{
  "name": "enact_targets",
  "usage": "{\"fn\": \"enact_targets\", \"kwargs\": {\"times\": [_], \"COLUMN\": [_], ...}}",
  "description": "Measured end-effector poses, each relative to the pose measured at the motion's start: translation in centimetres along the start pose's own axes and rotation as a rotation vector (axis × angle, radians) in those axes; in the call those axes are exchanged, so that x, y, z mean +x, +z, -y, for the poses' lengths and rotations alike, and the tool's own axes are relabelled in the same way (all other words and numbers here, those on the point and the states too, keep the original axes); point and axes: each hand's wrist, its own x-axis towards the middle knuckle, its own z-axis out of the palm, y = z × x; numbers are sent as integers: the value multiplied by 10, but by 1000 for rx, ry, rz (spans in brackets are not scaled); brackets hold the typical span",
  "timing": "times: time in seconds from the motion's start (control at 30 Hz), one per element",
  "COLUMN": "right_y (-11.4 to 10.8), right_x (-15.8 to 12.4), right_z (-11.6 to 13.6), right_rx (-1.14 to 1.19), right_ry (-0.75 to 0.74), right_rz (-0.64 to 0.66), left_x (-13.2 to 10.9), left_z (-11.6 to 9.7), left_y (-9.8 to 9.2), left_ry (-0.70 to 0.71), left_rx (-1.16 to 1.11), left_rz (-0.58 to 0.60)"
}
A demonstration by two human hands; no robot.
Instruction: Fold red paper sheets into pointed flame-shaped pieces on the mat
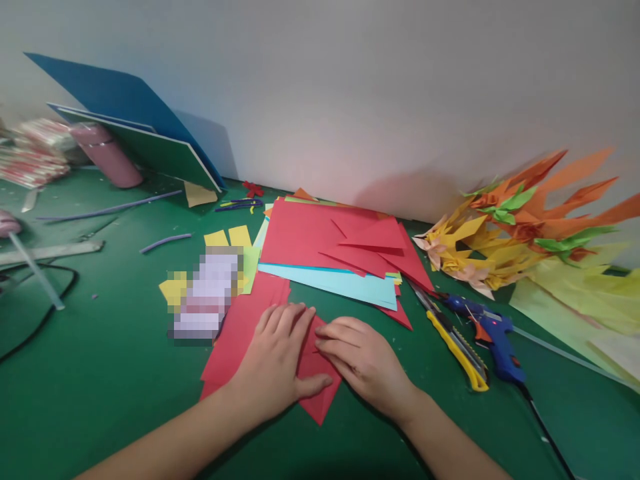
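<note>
A folded red paper piece [316, 380] lies on the green table [100, 387] in front of me. My left hand [277, 357] rests flat on it, fingers stretched out and together, thumb pointing right. My right hand [363, 360] presses on the paper's right edge with fingers extended leftward, fingertips near the left hand. More red sheets [240, 327] lie under and left of the folded piece.
A stack of red and light blue paper [340, 257] sits behind the hands. A yellow utility knife [457, 347] and a blue glue gun [493, 337] lie to the right, with orange and yellow paper flowers [520, 227] beyond. Boards [140, 133] lean against the wall at left.
</note>
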Motion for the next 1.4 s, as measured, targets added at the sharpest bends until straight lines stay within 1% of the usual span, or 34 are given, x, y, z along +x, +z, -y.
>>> {"fn": "enact_targets", "kwargs": {"times": [0.33,0.57,0.9,1.13,1.4], "right_y": [0,1,-2,-1,-2], "right_x": [-1,-1,-1,-4,-4], "right_z": [-2,-3,-1,-2,-2], "right_rx": [12,22,21,35,30], "right_ry": [0,-3,-7,-4,-11], "right_rz": [50,61,111,136,121], "left_x": [-2,1,-1,-1,-2], "left_z": [1,-1,-3,-3,-3], "left_y": [3,-1,1,2,4], "left_ry": [-7,-16,-32,-40,-33], "left_rx": [-38,-31,-31,-38,-9], "left_rz": [3,56,-21,-5,-5]}}
